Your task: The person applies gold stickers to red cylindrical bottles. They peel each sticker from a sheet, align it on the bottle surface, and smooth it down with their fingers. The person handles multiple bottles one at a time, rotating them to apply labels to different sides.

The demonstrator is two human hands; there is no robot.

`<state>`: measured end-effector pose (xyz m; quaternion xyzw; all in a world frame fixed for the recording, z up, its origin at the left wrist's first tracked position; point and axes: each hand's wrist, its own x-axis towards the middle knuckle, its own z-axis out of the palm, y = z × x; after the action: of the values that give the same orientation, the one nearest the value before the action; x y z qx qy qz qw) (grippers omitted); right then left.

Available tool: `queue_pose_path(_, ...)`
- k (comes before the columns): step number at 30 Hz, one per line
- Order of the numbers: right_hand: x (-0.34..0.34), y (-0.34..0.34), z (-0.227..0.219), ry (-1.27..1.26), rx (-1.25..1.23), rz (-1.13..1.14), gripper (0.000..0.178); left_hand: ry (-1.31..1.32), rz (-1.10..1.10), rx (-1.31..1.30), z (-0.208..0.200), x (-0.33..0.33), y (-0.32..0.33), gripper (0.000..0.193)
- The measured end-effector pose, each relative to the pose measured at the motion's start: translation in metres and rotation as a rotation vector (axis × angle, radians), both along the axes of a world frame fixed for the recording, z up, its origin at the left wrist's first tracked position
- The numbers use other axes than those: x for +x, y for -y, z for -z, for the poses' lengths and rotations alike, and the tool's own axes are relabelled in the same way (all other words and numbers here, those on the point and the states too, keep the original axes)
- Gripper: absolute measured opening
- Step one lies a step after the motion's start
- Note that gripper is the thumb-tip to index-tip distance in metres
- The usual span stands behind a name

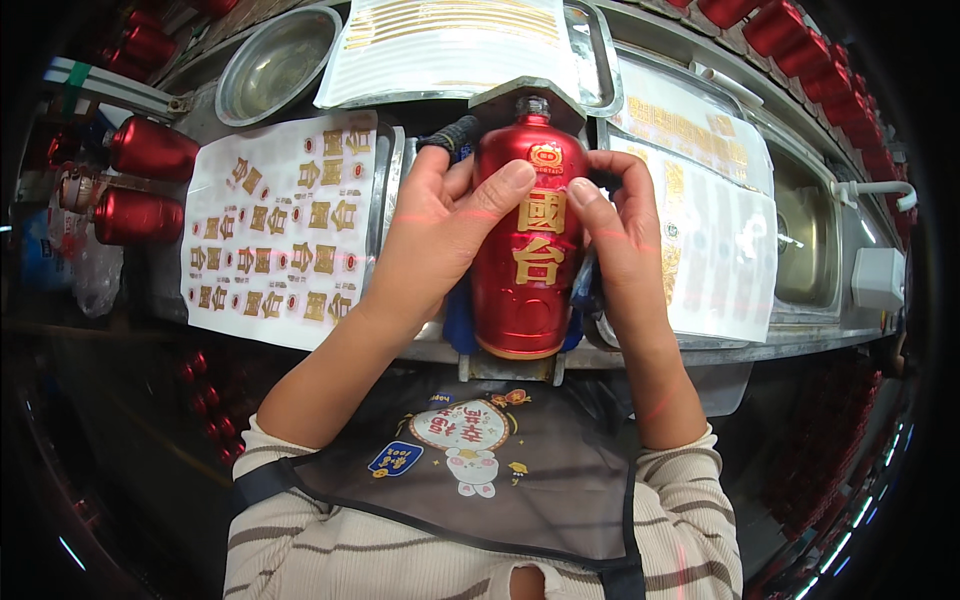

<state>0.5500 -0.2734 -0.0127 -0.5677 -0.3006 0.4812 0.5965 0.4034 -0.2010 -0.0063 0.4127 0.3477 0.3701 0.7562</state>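
A glossy red bottle [512, 315] lies with its neck away from me in a metal holder [495, 97] padded with dark blue cloth. Raised gold characters [540, 258] run down its front, under a small gold emblem [546, 157]. My left hand [437, 222] grips its left side, the thumb pressed on the front near the emblem and the fingers partly hidden. From the other side my right hand [628, 225] closes on it, its thumb at the right edge of the upper character. Thin red light lines cross both hands.
A white sheet of gold decals [205, 165] lies left, with more sheets at the back [440, 70] and right [735, 285]. Beyond are a metal bowl [235, 85] and a sink [808, 285]. Red bottles [155, 150] stand left; others line the far right.
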Motion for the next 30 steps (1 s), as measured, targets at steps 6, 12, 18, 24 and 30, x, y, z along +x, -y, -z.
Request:
queue_pose_path(6, -0.004, 0.000, 0.005, 0.047, 0.052, 0.016, 0.047, -0.003, 0.013, 0.072, 0.008, -0.001, 0.003, 0.038)
queue_pose_path(12, 0.045, 0.006, 0.028, -0.226, -0.019, 0.149, 0.024, -0.046, 0.047, 0.127, 0.018, -0.020, 0.015, 0.038)
queue_pose_path(18, 0.007, 0.024, -0.020, 0.144, 0.098, 0.229, 0.026, -0.192, 0.068, 0.270, 0.016, -0.027, 0.035, 0.053)
queue_pose_path(24, 0.012, -0.016, -0.032, 0.944, 0.484, 0.023, 0.022, -0.182, 0.083, 0.289, 0.021, -0.026, 0.034, 0.052)
queue_pose_path(30, 0.029, -0.015, -0.032, 0.862, 0.545, -0.103, 0.023, -0.155, 0.063, 0.335, 0.024, -0.024, 0.033, 0.058)
